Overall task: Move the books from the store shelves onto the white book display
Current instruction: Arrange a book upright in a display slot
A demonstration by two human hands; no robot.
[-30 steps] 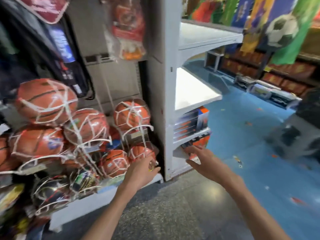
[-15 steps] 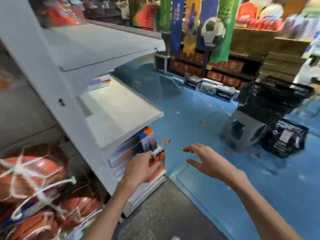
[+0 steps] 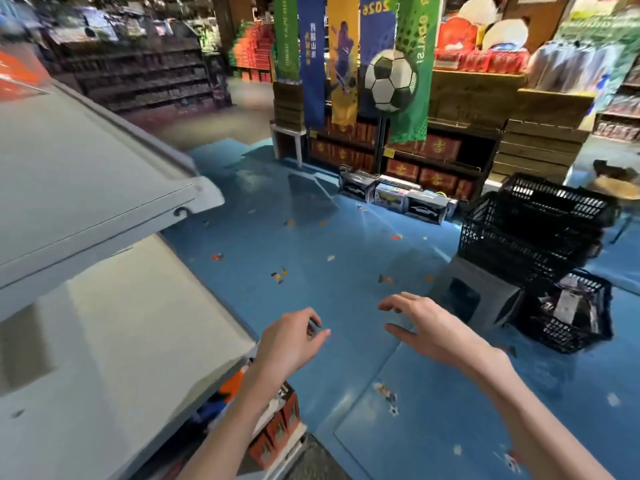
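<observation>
Head view: the left hand is seen empty above the blue floor, fingers loosely curled. The right hand is spread, fingers apart, nothing held. Books are stacked under the white shelf, beside the left forearm.

Both hands hang over the blue floor, neither holding anything. The left hand has its fingers loosely curled; the right hand is spread, just beside it. Left of the left hand juts the white shelf, with orange-spined books below its wrist. Black baskets stand beyond the right hand.
</observation>
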